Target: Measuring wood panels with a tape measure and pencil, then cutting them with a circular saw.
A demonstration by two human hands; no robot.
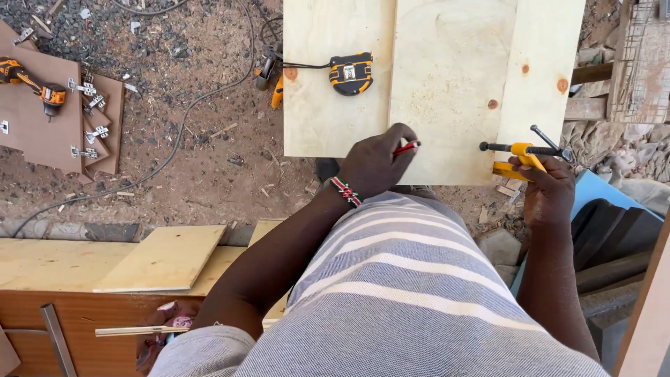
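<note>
Plywood boards (447, 91), pale and knotty, took up the top middle of the view, a few panels lying side by side with the near edge just in front of the person. Ground (202, 139) around them was reddish dirt littered with wood chips, and a dark cable (174, 139) snaked across it. Off to the lower left sat a brown cabinet piece (91, 321) with a lighter offcut (164, 258) lying on top. Upper left, a brown panel (42, 126) carried an orange drill (31, 80) and a few metal hinges (87, 119) along its edge.

Left hand (373, 164) was clenched around a red pencil (406, 147), tip pressed to the board right at the near edge, with a beaded wristband (345, 191) on that wrist. Right hand (548, 188) was wrapped around the yellow clamp (520, 157) sitting at the boards' near right corner, its black screw handle (509, 147) poking out to the left. Further up the boards lay a yellow and black tape measure (351, 73), its strap trailing left toward the edge. Couldn't tell whether the clamp was actually biting the wood, the hand covered that part.
</note>
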